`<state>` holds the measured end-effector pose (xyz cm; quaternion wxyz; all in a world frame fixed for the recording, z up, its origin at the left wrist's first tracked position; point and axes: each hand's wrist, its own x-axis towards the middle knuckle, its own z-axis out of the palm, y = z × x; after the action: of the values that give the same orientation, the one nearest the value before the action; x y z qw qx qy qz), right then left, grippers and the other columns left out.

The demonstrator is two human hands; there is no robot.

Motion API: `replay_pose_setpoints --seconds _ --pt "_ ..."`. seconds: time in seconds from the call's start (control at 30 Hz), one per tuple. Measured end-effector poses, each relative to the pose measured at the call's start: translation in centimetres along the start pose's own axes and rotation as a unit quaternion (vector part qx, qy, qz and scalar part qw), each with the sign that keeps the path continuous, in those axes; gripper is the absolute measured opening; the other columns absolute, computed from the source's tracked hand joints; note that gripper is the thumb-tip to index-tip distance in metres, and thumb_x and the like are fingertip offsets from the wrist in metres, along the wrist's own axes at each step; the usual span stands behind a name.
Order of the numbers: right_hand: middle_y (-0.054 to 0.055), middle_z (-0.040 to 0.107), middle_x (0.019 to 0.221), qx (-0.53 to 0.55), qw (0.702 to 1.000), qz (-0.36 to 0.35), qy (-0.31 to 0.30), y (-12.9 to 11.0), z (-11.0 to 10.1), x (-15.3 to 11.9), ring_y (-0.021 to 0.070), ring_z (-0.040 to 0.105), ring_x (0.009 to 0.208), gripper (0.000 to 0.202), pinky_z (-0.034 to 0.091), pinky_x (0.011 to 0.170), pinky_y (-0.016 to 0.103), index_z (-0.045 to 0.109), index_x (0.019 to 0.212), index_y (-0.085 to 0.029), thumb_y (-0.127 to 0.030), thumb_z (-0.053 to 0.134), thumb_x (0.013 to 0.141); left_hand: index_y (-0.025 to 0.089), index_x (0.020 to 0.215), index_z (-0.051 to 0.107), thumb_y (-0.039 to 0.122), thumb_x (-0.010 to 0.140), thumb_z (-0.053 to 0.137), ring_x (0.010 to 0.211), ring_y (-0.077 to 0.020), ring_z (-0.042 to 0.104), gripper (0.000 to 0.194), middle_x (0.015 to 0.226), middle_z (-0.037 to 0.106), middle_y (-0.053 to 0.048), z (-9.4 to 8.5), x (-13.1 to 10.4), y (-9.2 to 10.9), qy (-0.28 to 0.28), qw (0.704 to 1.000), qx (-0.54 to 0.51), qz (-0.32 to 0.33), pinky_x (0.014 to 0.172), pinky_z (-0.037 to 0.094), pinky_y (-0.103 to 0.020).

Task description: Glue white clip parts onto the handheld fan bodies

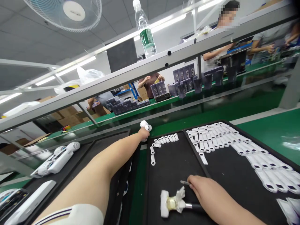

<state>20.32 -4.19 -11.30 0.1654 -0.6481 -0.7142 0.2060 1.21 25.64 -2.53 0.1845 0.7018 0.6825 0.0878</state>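
Observation:
My left hand is stretched far forward over the green surface, its fingers round a white rounded part. At the lower right, my right hand pinches a small thin grey piece above the black tray. Just below it lies a hammer whose white head is wrapped with tape and cloth; my right wrist hides part of its dark handle. Small white pieces form a curved row at the tray's far end.
Many white pieces fill a second black tray at right. White housings lie on the left tray. A metal rail crosses ahead, with a bottle on it. Boxes and several people are beyond; a fan hangs above.

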Motion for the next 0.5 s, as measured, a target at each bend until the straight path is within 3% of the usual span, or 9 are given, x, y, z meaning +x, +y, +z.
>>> replay_pose_setpoints --seconds 0.17,0.33,0.43,0.5 --pt "0.007 0.072 0.087 0.005 1.000 -0.005 0.003 0.3 0.4 0.2 0.0244 0.070 0.083 0.029 0.039 0.068 0.031 0.064 0.087 -0.020 -0.011 0.039 0.097 0.016 0.127 0.058 0.034 0.094 0.063 0.110 -0.0250 0.062 0.038 0.127 0.060 -0.012 -3.6 1.3 0.9 0.085 0.990 0.106 0.048 0.091 0.055 -0.046" --pt "0.006 0.071 0.085 0.004 1.000 -0.008 0.008 0.4 0.7 0.2 0.0234 0.069 0.080 0.030 0.041 0.066 0.031 0.063 0.086 -0.020 -0.011 0.037 0.097 0.018 0.135 0.054 0.035 0.093 0.063 0.128 -0.0314 0.051 0.046 0.144 0.049 -0.013 -8.3 1.1 0.9 0.185 0.961 0.197 0.062 0.105 0.044 -0.057" --pt "0.007 0.070 0.090 0.010 0.999 -0.024 0.023 0.1 0.6 -0.2 0.0239 0.068 0.085 0.031 0.046 0.074 0.033 0.066 0.091 -0.019 -0.009 0.037 0.097 0.017 0.131 0.057 0.040 0.092 0.063 0.128 -0.0314 0.051 0.045 0.141 0.052 -0.014 -12.0 0.1 -0.8 0.210 0.951 0.224 0.020 0.106 0.043 -0.057" --pt "0.008 0.069 0.096 0.026 0.998 -0.049 0.034 0.1 0.2 -0.4 0.0239 0.067 0.092 0.031 0.049 0.082 0.034 0.069 0.098 -0.018 -0.008 0.041 0.095 0.014 0.123 0.060 0.043 0.092 0.063 0.124 -0.0305 0.055 0.043 0.133 0.058 -0.015 -14.9 -1.3 -3.1 0.212 0.949 0.233 -0.019 0.104 0.044 -0.055"
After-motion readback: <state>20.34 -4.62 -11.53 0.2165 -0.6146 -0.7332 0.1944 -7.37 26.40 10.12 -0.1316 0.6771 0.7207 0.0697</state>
